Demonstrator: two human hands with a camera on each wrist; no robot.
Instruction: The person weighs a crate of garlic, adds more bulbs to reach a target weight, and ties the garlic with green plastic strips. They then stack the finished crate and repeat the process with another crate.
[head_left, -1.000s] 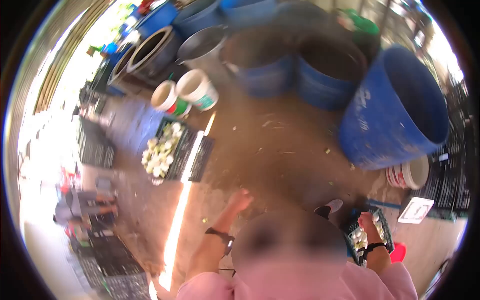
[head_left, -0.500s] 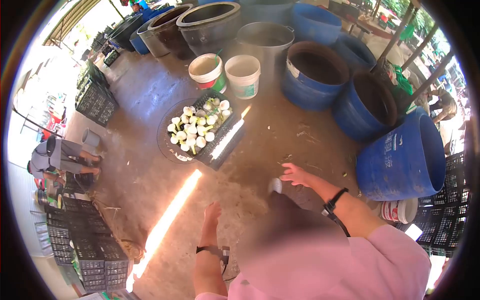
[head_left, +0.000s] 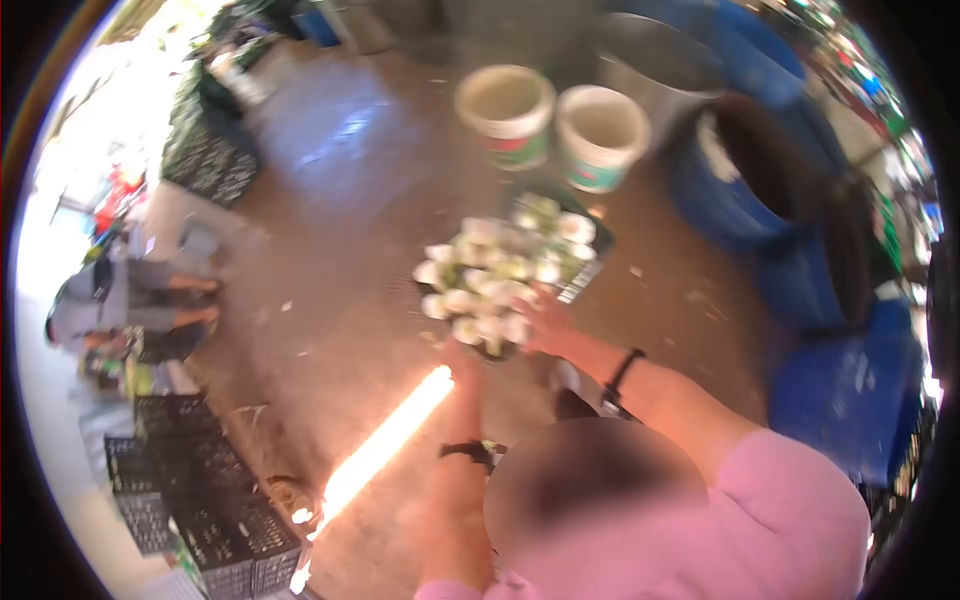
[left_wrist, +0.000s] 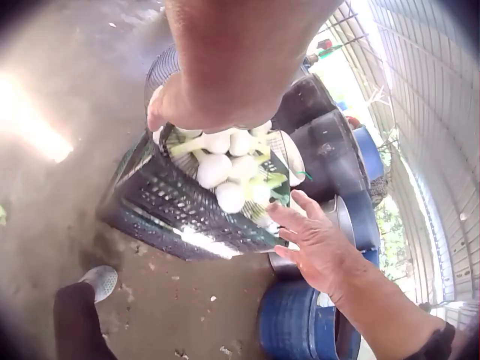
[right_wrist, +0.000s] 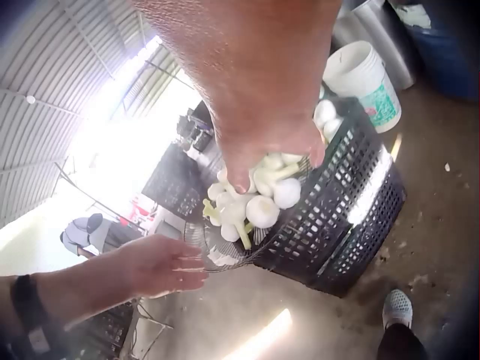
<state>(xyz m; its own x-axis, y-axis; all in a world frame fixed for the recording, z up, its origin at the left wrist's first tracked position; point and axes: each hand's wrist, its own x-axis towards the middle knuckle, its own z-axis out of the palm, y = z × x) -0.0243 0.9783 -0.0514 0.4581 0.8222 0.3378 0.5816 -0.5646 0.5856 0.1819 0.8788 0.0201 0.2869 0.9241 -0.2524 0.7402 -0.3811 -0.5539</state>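
Observation:
White bulbs with pale green stems [head_left: 490,285] lie heaped in a round wire basket [right_wrist: 196,238] on a dark perforated crate [left_wrist: 176,199]. My left hand [head_left: 463,362] is at the basket's near left side; in the right wrist view that hand [right_wrist: 169,266] has nearly straight fingers beside the wire rim. Spread fingers mark my right hand [left_wrist: 315,244] near the crate's edge in the left wrist view. From the right wrist, the right hand [right_wrist: 277,142] reaches over the bulbs, and contact cannot be told. The left hand [left_wrist: 191,105] partly covers the basket in the left wrist view.
Two white buckets [head_left: 505,105] [head_left: 602,135] stand behind the crate. Large blue barrels [head_left: 845,400] line the right side. A bending person [head_left: 120,300] is at the left, above stacked black crates [head_left: 200,480]. A shoe [right_wrist: 397,307] shows near the crate.
Both hands have come forward to the bulbs, the right from far right by way of the middle. The head view has swung left and closer, bringing crate and buckets nearer the centre.

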